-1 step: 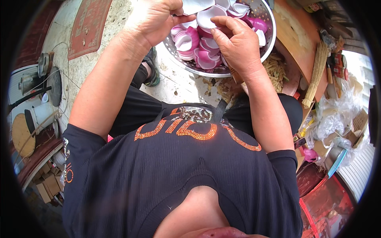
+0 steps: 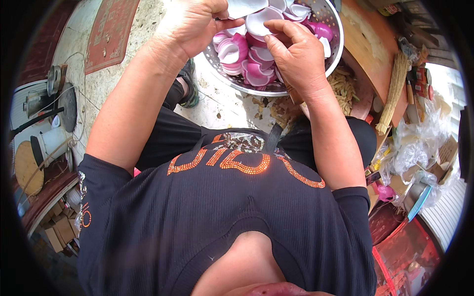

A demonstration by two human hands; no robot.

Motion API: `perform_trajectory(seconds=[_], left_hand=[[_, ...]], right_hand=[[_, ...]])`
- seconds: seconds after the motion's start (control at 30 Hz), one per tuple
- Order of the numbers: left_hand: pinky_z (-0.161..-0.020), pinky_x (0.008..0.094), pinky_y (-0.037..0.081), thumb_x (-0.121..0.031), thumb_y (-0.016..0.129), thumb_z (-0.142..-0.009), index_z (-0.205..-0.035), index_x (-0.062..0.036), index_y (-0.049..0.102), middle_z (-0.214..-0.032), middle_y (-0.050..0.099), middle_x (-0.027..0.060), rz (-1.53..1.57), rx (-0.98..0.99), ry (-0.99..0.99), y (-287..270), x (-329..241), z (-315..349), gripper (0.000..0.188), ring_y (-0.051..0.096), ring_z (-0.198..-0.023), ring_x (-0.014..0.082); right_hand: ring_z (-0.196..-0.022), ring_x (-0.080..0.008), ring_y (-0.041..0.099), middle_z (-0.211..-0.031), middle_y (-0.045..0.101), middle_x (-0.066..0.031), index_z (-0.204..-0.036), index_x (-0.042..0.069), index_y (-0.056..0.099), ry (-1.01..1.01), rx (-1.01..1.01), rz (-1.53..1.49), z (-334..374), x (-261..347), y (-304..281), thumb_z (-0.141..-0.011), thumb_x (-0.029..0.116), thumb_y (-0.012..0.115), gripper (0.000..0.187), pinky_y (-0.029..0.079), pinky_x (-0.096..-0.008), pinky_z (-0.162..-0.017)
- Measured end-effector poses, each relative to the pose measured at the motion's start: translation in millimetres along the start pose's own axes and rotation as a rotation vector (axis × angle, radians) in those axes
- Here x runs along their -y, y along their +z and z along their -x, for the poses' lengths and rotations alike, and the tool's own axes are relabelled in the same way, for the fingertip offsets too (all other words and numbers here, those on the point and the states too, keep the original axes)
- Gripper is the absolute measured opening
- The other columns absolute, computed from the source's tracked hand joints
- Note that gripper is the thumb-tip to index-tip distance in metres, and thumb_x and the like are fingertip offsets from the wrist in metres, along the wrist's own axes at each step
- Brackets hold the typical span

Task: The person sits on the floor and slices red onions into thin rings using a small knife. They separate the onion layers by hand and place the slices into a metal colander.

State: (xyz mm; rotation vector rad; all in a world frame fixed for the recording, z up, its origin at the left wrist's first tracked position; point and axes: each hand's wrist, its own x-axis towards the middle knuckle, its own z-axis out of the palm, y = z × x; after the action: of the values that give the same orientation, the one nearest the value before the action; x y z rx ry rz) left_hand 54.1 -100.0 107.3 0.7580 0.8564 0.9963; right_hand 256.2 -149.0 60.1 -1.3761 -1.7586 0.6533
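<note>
A perforated metal colander [image 2: 337, 29] at the top of the view holds many cut red onion pieces [image 2: 258, 74], purple outside and white inside. My left hand [image 2: 190, 27] is over its left rim, fingers curled and pinching the edge of a pale onion piece [image 2: 245, 7]. Over the right side of the colander, my right hand [image 2: 301, 56] has thumb and forefinger at another white-faced onion piece [image 2: 260, 23], which they appear to grip. The upper edge of the picture cuts off part of the left hand and the far rim.
Beside the colander on the right, a container holds yellowish strips [image 2: 342, 89] under a wooden board [image 2: 368, 34]. A straw whisk broom [image 2: 393, 93] and plastic bags [image 2: 419, 133] are farther right. Dry scraps [image 2: 279, 116] lie on the floor by my feet. A red mat [image 2: 111, 34] lies left.
My right hand has shifted very slightly to the right. Everything else looks the same.
</note>
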Motion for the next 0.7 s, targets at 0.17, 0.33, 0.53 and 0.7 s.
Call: perform_trajectory(seconds=[0.17,0.33,0.53,0.7], left_hand=[[-0.094,0.0416,0.053,0.007,0.050,-0.080,-0.134,-0.0028,0.051,-0.121,0.062,0.0150,-0.006,0.071,-0.030,-7,6,-4,0.054,0.063,-0.110,0.0250],[-0.102,0.0379,0.048,0.004,0.054,-0.081,-0.138,-0.0007,0.054,-0.120,0.064,0.0098,-0.031,0.234,-0.123,-1,15,7,0.057,0.060,-0.113,0.0169],[-0.086,0.0278,0.047,0.003,0.056,-0.075,-0.141,-0.0028,0.053,-0.103,0.065,0.0033,-0.142,0.278,-0.215,1,14,11,0.066,0.056,-0.085,0.0093],[-0.083,0.0271,0.047,0.004,0.053,-0.073,-0.142,-0.0033,0.052,-0.100,0.065,0.0030,-0.161,0.314,-0.227,1,10,12,0.069,0.056,-0.078,0.0091]], right_hand=[[-0.074,-0.0196,0.068,-0.089,0.068,-0.0086,-0.101,0.007,0.072,-0.096,-0.133,-0.131,-2,8,-5,-0.079,0.009,0.074,0.022,0.055,-0.0300,-0.070],[-0.076,-0.0236,0.068,-0.090,0.068,-0.0067,-0.100,0.010,0.071,-0.260,-0.071,-0.024,1,18,-4,-0.077,0.013,0.076,0.023,0.055,-0.0330,-0.069],[-0.079,-0.0278,0.067,-0.086,0.068,-0.0068,-0.098,0.013,0.071,-0.363,0.014,0.060,4,11,-4,-0.081,0.017,0.074,0.017,0.054,-0.0361,-0.068],[-0.079,-0.0280,0.067,-0.084,0.067,-0.0070,-0.097,0.013,0.071,-0.368,0.027,0.055,4,14,-7,-0.083,0.017,0.074,0.015,0.054,-0.0364,-0.068]])
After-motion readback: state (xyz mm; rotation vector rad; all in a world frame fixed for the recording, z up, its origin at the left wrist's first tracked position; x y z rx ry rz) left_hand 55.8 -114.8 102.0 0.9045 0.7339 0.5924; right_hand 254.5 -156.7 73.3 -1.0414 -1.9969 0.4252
